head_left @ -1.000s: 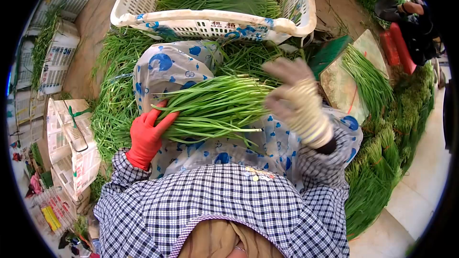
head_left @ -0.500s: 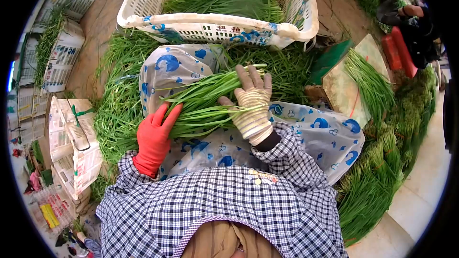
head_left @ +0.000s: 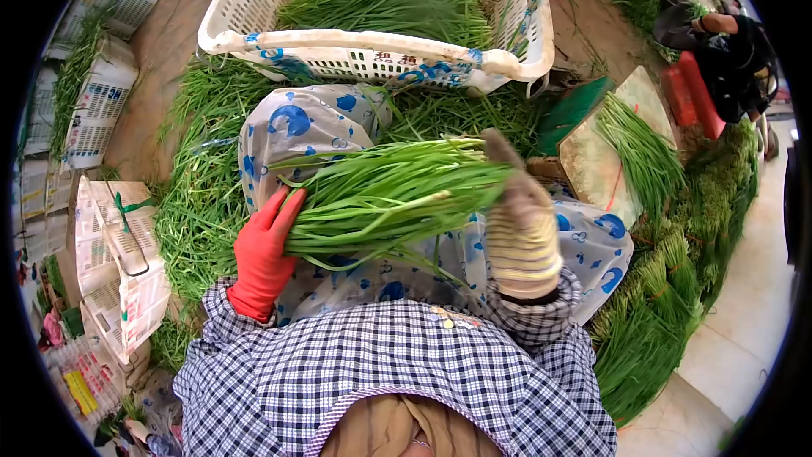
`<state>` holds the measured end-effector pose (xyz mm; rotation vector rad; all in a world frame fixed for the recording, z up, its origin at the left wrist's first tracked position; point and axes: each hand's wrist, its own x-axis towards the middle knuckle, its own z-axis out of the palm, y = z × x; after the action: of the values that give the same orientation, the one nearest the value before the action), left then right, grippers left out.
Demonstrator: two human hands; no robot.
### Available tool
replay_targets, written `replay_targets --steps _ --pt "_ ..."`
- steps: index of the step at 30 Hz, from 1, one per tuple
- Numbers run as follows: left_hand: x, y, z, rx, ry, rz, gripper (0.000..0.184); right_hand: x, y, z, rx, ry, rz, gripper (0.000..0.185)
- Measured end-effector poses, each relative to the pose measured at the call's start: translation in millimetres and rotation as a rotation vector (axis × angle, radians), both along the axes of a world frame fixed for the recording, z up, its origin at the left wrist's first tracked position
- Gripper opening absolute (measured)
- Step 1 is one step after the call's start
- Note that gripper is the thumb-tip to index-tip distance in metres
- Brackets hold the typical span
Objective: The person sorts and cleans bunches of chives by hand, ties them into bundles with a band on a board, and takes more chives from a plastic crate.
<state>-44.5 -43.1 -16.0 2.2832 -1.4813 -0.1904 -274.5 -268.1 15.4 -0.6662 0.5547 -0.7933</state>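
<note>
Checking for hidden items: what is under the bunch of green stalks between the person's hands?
Past the bunch, a blue-patterned plastic sheet shows over the person's lap. Whatever lies directly beneath the bunch is covered and can't be seen.

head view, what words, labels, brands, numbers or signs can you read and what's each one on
"租 箱", on the front of the white plastic crate; the line beneath is too blurred.
Lettering on its far wall: cut off, unclear.
Print on the crates at left: too small.
Yellow label, lower left: too small.
</note>
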Motion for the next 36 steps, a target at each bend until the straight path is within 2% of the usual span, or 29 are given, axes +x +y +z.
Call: replay_targets --steps 1,2,3,5,7,8,9,10,11,12,13,14,16,18,20,21,22,24,25,27,29,30,31,33,35,36 --pt "3.0 1.1 -2.7 -0.005 0.003 -0.003 0.078 -10.3 -7.2 9.1 0.034 -0.049 -0.021 0.038" --pt "7.9 3.9 -7.2 -0.042 0.051 -0.019 0.077 -18.8 -17.2 22.3 -0.009 -0.023 -0.183 0.055" --pt "10.1 5.2 -9.4 -0.078 0.098 -0.036 0.076 -37.7 -28.7 37.7 -0.043 -0.033 -0.247 0.056" --pt "8.7 2.5 5.6 0.014 0.18 -0.001 0.074 -50.7 -54.5 72.9 -0.205 -0.028 -0.48 0.054" --pt "17.5 3.7 3.7 -0.087 0.524 -0.003 0.07 -87.7 -87.4 73.0 -0.253 -0.092 -0.537 0.055" --pt "23.6 3.9 4.7 -0.111 0.726 -0.013 0.069 -93.3 -98.4 76.9 -0.417 -0.002 -0.549 0.055" --pt "26.5 5.3 9.5 -0.115 0.721 -0.022 0.069 -95.9 -104.9 77.6 -0.579 0.09 -0.562 0.055" --pt "28.1 7.9 18.7 -0.04 1.073 0.099 0.07 -93.4 -106.0 71.0 -0.787 0.471 -0.432 0.052" --pt "30.4 9.2 27.3 0.041 1.42 0.223 0.071 -129.0 -126.1 31.4 -0.953 0.678 -0.103 0.05" --pt "35.1 10.3 32.7 0.156 1.314 0.144 0.075 -111.0 -122.1 26.9 -1.021 0.983 0.132 0.058" --pt "32.3 8.5 39.9 0.148 1.304 0.137 0.075 -92.8 -118.0 22.7 -1.174 1.303 0.433 0.068" --pt "26.9 6.2 47.8 0.208 1.395 0.141 0.075 -74.5 -114.1 18.5 -1.343 1.505 0.749 0.079" --pt "19.5 8.3 47.2 0.326 1.547 0.15 0.077 -49.1 -102.0 33.6 -0.837 0.922 0.587 0.099" --pt "10.1 9.7 38.1 0.374 1.636 0.131 0.076 -23.5 -97.0 16.5 -0.91 0.429 0.522 0.103" --pt "-6.1 6.5 36.8 0.403 1.777 0.161 0.079 15.1 -72.1 18.4 -0.896 0.451 0.558 0.093" --pt "-14.0 6.3 37.0 0.414 1.768 0.158 0.079 24.2 -65.8 8.9 -0.882 0.411 0.538 0.085" --pt "-20.3 6.5 35.5 0.376 1.774 0.189 0.078 25.3 -69.6 -2.0 -0.88 0.408 0.532 0.085" --pt "-21.1 10.7 24.7 0.377 1.795 0.203 0.077 28.4 -81.1 -23.1 -0.511 0.39 0.404 0.067" --pt "-21.1 11.2 25.4 0.375 1.798 0.21 0.077 24.3 -86.3 -26.9 -0.516 0.443 0.283 0.043" --pt "-22.7 6.3 31.1 0.406 1.72 0.209 0.076 20.6 -93.8 -28.7 -0.555 0.583 0.004 0.034" --pt "-23.3 2.6 34.2 0.408 1.756 0.254 0.076 9.3 -94.5 -10.7 -0.566 0.489 -0.177 0.025" --pt "-23.9 0.0 37.6 0.387 1.759 0.238 0.074 7.9 -86.6 4.4 -0.674 0.446 -0.161 0.025" --pt "-23.7 -2.5 39.2 0.37 1.761 0.219 0.071 -3.7 -94.0 18.3 -1.262 0.604 0.045 0.031" --pt "-23.4 -1.1 31.9 0.37 1.778 0.214 0.071 8.7 -73.0 34.6 -1.661 0.968 0.282 0.047" --pt "-22.6 -0.1 23.8 0.363 1.8 0.209 0.071 23.3 -53.9 -0.1 -1.752 1.153 0.176 0.05" --pt "-22.4 1.0 20.7 0.373 1.779 0.205 0.074 25.6 -54.1 -11.9 -1.777 1.143 0.154 0.049"
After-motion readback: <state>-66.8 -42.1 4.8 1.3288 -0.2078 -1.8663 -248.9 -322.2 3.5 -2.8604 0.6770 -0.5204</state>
